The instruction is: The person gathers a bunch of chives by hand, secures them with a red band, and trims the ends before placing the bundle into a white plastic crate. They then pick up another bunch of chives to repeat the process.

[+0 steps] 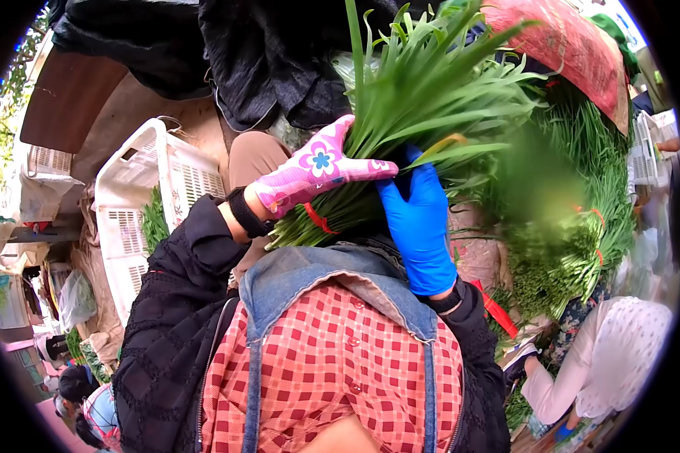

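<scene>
A bunch of green chives [423, 113] is tilted across my lap, its leaves fanning up and to the right. A red band [321, 218] circles its stems near the cut ends. My left hand [325, 164], in a pink flowered glove, is wrapped over the bunch above the band, thumb pointing up. On the bunch's right side is my right hand [421, 223], in a blue glove, closed among the leaves. Its thumb and one finger show; the other fingertips are hidden. A yellowed leaf [444, 146] lies just above that finger.
A white plastic crate [128, 204] with some greens stands to the left. Piled chive bunches [582, 226] with red bands lie to the right, under a red sheet [559, 45]. A person in a pale top [619, 355] sits at lower right. Black cloth [272, 60] hangs ahead.
</scene>
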